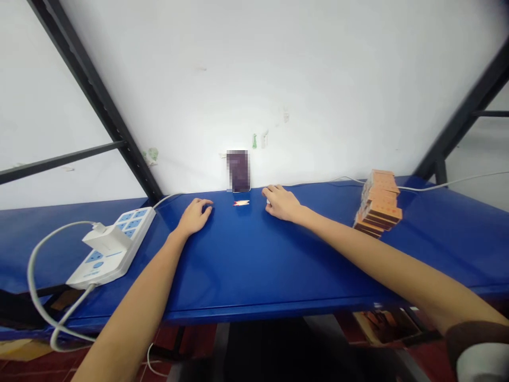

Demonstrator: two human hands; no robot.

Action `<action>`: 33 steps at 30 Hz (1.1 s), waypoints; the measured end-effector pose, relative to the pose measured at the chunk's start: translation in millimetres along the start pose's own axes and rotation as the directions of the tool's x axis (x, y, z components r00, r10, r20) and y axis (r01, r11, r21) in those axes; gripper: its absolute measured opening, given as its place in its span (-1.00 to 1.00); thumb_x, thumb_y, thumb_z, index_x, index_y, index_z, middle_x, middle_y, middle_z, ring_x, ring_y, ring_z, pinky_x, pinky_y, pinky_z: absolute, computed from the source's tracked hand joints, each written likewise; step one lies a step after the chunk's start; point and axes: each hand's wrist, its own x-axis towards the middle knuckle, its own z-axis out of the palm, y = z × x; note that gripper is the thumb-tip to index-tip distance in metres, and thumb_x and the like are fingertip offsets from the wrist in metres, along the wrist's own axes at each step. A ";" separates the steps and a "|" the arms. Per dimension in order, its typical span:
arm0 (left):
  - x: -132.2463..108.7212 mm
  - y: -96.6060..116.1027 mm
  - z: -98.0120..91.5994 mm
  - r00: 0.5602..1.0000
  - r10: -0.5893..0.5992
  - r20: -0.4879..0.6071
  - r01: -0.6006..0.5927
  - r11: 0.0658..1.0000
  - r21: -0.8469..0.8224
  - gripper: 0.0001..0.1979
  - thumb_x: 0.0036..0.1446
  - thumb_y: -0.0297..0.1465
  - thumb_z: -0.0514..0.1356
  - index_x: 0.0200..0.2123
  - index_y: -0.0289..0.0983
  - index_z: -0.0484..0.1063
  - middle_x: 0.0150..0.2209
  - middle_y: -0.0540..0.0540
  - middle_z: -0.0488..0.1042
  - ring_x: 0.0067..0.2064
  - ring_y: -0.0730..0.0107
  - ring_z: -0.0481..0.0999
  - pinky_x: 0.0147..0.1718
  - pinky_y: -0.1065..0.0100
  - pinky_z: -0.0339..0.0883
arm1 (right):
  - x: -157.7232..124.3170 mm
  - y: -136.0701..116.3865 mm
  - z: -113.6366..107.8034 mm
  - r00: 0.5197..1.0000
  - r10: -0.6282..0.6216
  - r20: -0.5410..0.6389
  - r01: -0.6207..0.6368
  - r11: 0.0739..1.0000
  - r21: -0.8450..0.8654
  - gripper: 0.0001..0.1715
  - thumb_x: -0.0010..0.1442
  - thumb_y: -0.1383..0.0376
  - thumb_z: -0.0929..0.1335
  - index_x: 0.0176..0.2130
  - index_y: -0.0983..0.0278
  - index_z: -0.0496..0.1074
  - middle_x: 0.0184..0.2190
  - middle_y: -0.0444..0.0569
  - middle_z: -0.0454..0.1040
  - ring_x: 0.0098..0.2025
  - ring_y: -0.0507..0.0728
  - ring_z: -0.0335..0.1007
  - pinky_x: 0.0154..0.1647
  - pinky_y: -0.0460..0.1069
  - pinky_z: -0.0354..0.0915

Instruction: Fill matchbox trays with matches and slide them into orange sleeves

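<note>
A few matchsticks (241, 202) lie together in a small bunch on the blue tabletop (238, 265). To their left my left hand (194, 216) rests on the surface, thumb and forefinger apart, with nothing between them. My right hand (281, 203) is on the other side of the matchsticks, its fingers curled and closed. A tiny whitish bit shows between its thumb and forefinger, too small to name. Just behind the matchsticks, a dark upright rectangle (239, 172), blurred out, leans against the wall.
Stacked matchboxes (379, 201) stand at the right, beyond my right forearm. On the left lies a white power strip (115, 246) with a plugged-in charger (106, 240) and a looping cable. Dark metal posts (99, 101) flank the table, and a white wall (254, 79) closes its back.
</note>
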 end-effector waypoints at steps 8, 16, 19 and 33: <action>1.3 29.7 -4.0 0.995 0.083 -0.053 -0.085 0.996 -0.029 -0.63 0.27 -0.28 0.00 -0.02 -0.28 0.50 -0.05 -0.20 0.49 0.01 0.11 0.45 0.11 0.07 0.31 | 3.5 0.3 3.0 0.989 -0.026 -0.147 0.022 0.999 -0.026 -0.65 0.30 0.34 0.17 0.02 0.35 0.37 -0.01 0.19 0.43 0.02 0.30 0.26 -0.01 0.14 0.25; 2.7 76.9 14.0 0.983 0.105 0.150 -0.103 0.994 -0.020 -0.36 0.25 -0.10 0.05 0.30 -0.30 0.20 0.31 -0.28 0.20 0.30 -0.05 0.21 0.22 -0.08 0.16 | -3.8 -30.0 -3.4 0.858 -0.409 -0.310 0.417 0.908 -0.045 -0.63 0.28 0.35 0.21 0.04 0.34 0.39 0.03 0.20 0.37 0.10 0.31 0.15 0.13 0.17 0.12; 1.0 79.1 15.3 0.971 0.066 0.229 -0.077 0.996 0.040 -0.35 0.29 -0.06 -0.01 0.34 -0.26 0.14 0.36 -0.29 0.12 0.34 -0.09 0.14 0.23 -0.15 0.10 | -3.7 -32.5 4.4 0.865 -0.457 -0.204 0.471 0.882 0.023 -0.65 0.27 0.37 0.21 0.01 0.33 0.40 0.03 0.18 0.37 0.09 0.28 0.18 0.10 0.15 0.15; -1.6 77.1 16.1 0.980 0.001 0.199 -0.025 0.992 0.121 -0.36 0.32 -0.05 -0.08 0.34 -0.27 0.15 0.30 -0.30 0.22 0.30 -0.09 0.19 0.22 -0.16 0.09 | -12.1 -14.0 1.0 0.982 -0.189 -0.015 0.189 0.982 -0.006 -0.64 0.36 0.31 0.16 0.04 0.33 0.38 0.00 0.14 0.41 -0.03 0.24 0.33 0.02 0.10 0.21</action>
